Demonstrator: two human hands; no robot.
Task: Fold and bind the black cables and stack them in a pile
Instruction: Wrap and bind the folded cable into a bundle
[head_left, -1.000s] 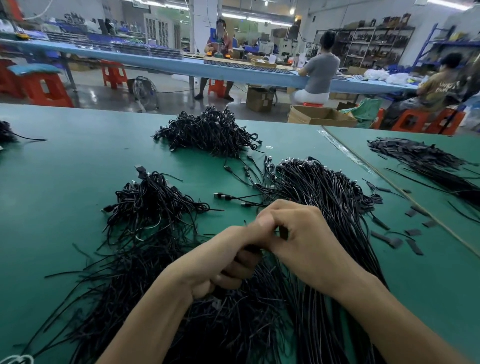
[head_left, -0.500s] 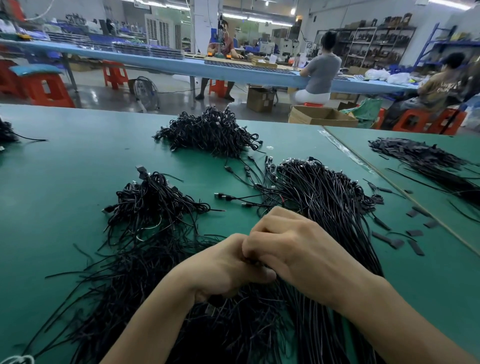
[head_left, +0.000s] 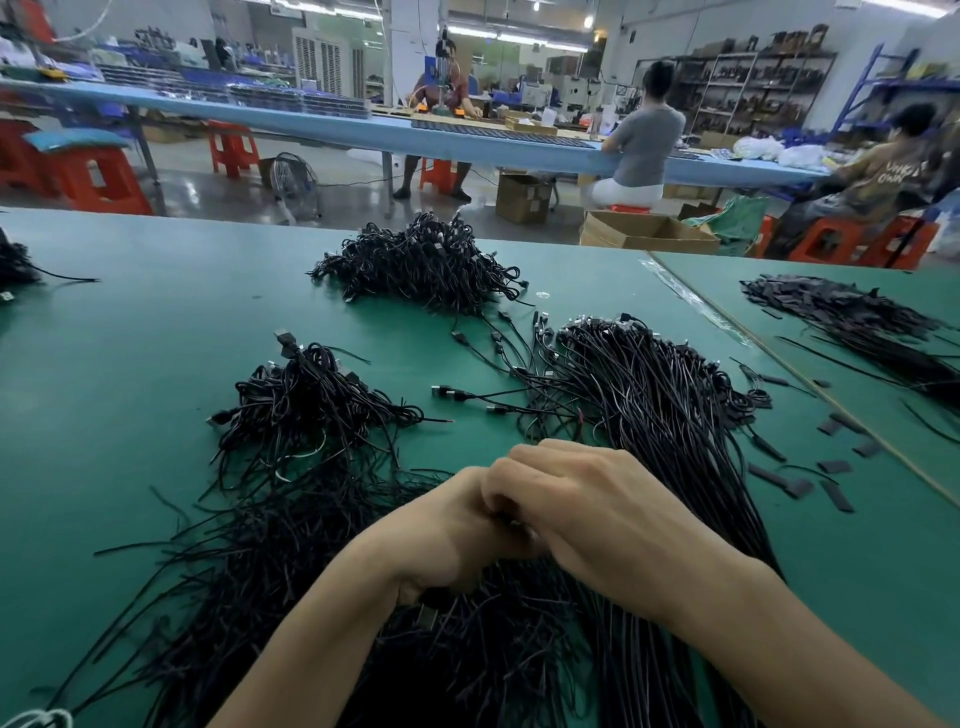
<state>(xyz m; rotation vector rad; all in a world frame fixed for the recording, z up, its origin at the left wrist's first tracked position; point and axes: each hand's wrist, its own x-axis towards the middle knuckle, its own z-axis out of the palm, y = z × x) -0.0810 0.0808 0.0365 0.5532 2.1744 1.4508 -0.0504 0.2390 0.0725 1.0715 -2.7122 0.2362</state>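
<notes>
Left hand and right hand have pressed closer since a second ago, both curled round one thin black cable, mostly hidden; probably tightening the bind. Heap of bundled black cables waits at 10 o'clock.

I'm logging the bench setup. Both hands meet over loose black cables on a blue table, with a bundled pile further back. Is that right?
Not quite. The head view shows the table is green, not blue. The rest stands: the left hand and right hand meet over the loose black cables, with the bundled pile further back.
</notes>
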